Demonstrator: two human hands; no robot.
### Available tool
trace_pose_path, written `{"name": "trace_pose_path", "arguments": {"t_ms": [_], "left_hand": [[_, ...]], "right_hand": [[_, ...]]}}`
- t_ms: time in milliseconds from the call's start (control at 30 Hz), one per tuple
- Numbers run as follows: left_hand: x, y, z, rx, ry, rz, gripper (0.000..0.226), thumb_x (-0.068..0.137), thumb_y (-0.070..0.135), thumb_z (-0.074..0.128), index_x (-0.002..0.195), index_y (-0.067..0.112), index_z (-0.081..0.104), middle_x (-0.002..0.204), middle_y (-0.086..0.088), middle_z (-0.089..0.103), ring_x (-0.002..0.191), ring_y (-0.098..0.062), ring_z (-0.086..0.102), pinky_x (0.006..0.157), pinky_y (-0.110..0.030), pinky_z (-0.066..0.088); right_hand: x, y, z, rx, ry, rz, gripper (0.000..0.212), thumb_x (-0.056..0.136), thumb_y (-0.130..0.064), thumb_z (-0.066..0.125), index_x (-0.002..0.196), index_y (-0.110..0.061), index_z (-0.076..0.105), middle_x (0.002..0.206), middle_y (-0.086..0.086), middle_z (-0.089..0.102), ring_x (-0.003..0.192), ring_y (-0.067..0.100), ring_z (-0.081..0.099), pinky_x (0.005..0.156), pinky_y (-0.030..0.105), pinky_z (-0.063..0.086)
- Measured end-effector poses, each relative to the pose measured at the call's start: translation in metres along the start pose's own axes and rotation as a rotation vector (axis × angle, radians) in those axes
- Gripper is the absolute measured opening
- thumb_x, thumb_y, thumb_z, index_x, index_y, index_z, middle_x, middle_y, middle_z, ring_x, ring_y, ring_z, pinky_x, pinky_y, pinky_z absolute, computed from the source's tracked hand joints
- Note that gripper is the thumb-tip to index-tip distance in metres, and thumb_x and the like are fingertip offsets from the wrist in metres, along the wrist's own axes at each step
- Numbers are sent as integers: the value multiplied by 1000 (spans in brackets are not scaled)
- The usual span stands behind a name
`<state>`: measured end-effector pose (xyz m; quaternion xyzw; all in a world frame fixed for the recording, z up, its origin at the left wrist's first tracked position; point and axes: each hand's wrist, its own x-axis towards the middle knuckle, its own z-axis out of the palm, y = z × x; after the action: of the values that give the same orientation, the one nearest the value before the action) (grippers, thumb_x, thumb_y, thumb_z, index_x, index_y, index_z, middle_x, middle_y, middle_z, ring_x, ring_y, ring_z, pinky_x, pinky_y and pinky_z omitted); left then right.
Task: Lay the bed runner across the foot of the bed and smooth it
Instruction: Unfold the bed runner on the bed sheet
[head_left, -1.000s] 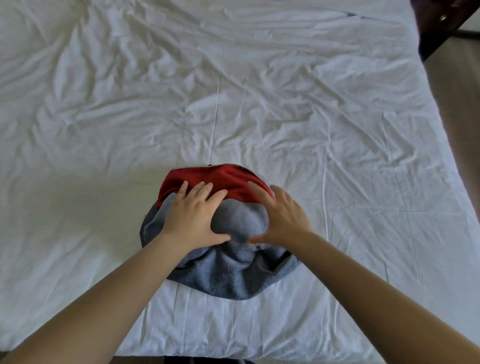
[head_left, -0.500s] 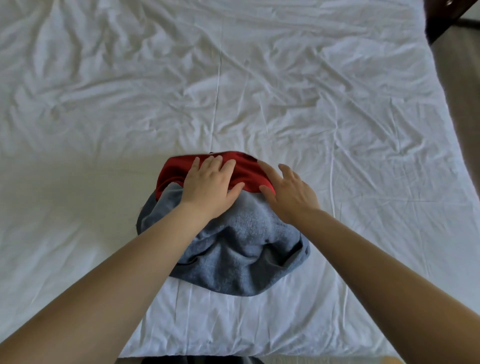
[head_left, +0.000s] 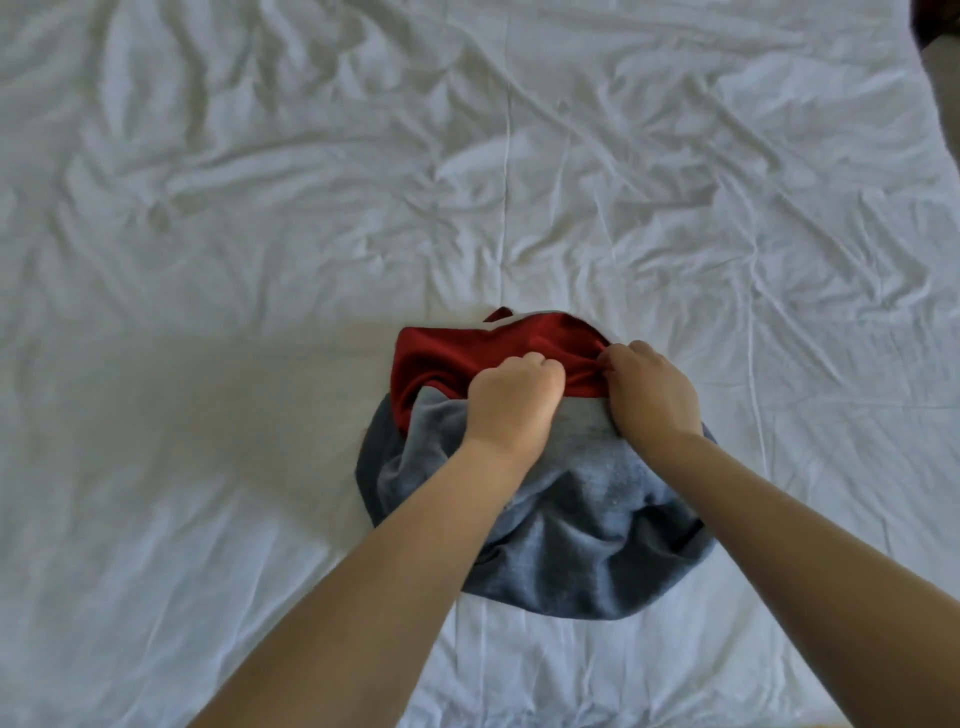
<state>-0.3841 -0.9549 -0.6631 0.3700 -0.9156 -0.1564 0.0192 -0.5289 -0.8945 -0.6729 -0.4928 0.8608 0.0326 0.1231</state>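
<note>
1. While the fingers of the left hand are curled tight into the bed runner, none of it is spread yet. They pinch a fold of its red band just right of the seam that runs down the sheet.
2. Further right of the seam, the right hand has its fingers bent and pinching the same red band. A short stretch of red cloth lies between the two hands.
3. Under both forearms the runner lies as a rounded heap on the bed. It sits at the near end of the seam and mostly to the right of it. The red band is on the far side and the grey-blue fleece is bunched on the near side.
4. On both sides of the seam the white sheet is heavily creased, with nothing else lying on it.
5. As I judge it, the task is at an early stage: the runner has reached the bed and both hands have a grip on it, and that is all.
6. What is left is nearly everything:
   - open out the heap;
   - draw its ends away from the seam to either side, so that it lies as a strip across the foot;
   - flatten it with the palms.
7. I take this end of the seam to be the foot of the bed, though nothing shows it for certain.
</note>
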Motion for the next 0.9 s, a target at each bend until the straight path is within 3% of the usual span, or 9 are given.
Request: {"name": "trace_pose_path", "arguments": {"t_ms": [100, 167, 367, 533, 700, 900], "left_hand": [[-6, -20, -20, 46, 29, 58, 26, 65, 2, 77, 62, 15, 55, 57, 1, 53, 46, -16, 51, 40, -22, 24], [-7, -40, -32, 41, 91, 69, 31, 54, -7, 76, 56, 13, 52, 50, 0, 49, 39, -17, 44, 38, -20, 21], [-15, -119, -61, 99, 157, 7, 35, 48, -6, 81, 53, 13, 52, 49, -1, 48, 37, -20, 44, 36, -21, 23], [-39, -186, -76, 150, 191, -34, 40, 32, -14, 70, 52, 11, 46, 49, -6, 45, 35, -25, 41, 37, -21, 19], [-68, -254, -85, 219, 135, -153, 30, 47, -11, 73, 59, 7, 52, 54, -13, 51, 39, -32, 50, 36, -24, 27], [-94, -297, -77, 217, 62, -257, 21, 60, -10, 74, 69, 3, 60, 55, -13, 54, 44, -31, 52, 39, -28, 34]], "right_hand": [[4, -20, -13, -23, 55, -45, 24, 92, -5, 45, 109, -13, 60, 100, 9, 59, 85, 30, 59, 61, 32, 37], [10, -39, -20, -31, 100, -90, 24, 92, -3, 47, 109, -13, 60, 100, 8, 60, 84, 29, 59, 60, 31, 37], [36, -127, -28, 82, 165, -193, 25, 91, -3, 48, 110, -12, 61, 103, 9, 60, 82, 29, 60, 57, 33, 43], [45, -204, -17, 132, 134, -295, 23, 90, -4, 48, 108, -12, 62, 104, 9, 62, 82, 29, 61, 60, 34, 46], [47, -280, -9, 111, 44, -411, 16, 91, -7, 50, 102, -12, 61, 100, 8, 59, 82, 30, 59, 55, 33, 40], [40, -327, 4, 11, -7, -507, 16, 87, -2, 54, 98, -14, 60, 92, 4, 54, 78, 25, 54, 44, 28, 18]]}}
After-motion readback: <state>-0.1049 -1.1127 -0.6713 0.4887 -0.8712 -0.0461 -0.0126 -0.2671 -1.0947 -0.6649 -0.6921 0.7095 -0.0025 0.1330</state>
